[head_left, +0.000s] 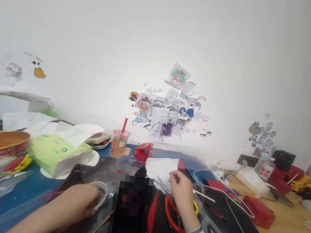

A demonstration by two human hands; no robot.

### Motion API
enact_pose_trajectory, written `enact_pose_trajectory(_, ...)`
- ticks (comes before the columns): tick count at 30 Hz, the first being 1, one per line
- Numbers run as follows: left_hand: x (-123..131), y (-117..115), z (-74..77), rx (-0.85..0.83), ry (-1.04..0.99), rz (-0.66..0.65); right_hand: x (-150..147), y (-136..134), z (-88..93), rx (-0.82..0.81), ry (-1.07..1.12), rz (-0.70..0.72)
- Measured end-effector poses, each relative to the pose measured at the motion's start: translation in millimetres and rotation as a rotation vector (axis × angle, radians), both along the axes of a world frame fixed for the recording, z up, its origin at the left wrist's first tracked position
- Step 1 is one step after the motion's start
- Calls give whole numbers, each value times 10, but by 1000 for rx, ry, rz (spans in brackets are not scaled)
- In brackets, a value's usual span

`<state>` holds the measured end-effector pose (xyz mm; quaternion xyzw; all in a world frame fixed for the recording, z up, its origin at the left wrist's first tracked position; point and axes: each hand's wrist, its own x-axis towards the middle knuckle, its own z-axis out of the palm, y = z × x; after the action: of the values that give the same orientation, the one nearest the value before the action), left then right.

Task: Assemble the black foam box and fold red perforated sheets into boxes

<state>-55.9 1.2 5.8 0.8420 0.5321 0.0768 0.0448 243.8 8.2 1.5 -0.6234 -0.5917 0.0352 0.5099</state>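
Observation:
My left hand [85, 199] is low at the left of the black work surface, its fingers curled round a white ring-shaped loop [105, 192]. The hand covers much of this loop, and its kind is unclear. My right hand [181, 188] pinches the right edge of a sheet of white paper [161, 168], with thumb and forefinger close together. Below my right wrist lies a pair of red loop handles [167, 217], with a yellow loop [196, 207] beside them. A thin wooden stick [101, 223] rests near my left hand.
At the left stand a gold-lined red bowl [2, 142] and a green tissue pack [55, 153]. A drink cup [119, 144] with a red straw stands behind. A phone-like black slab [245, 223] and a red box [259, 211] lie at right. The wall bears paper cutouts [171, 111].

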Motion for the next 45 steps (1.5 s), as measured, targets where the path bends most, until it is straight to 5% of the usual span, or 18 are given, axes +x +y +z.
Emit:
enact_pose_trajectory(4,62,6,145,81,-180,43,-270,-177,106,193,91,6)
enact_pose_trajectory(8,184,-155,237,312,-588,6,-662,-451,319,552,-8,349)
enact_pose_trajectory(11,263,-314,172,473,-726,-114,-913,-615,451,587,-217,624)
enact_pose_trajectory(17,309,-500,98,557,-805,-377,-1081,-698,468,647,-148,747)
enact_pose_trajectory(25,406,-625,190,642,-681,-433,-1038,-698,416,502,57,757)
enact_pose_trajectory(36,398,-441,44,888,-582,-249,-1016,-622,300,430,-9,770)
enact_pose_trajectory(45,393,-439,72,664,-726,-109,-1032,-620,285,601,-194,562)
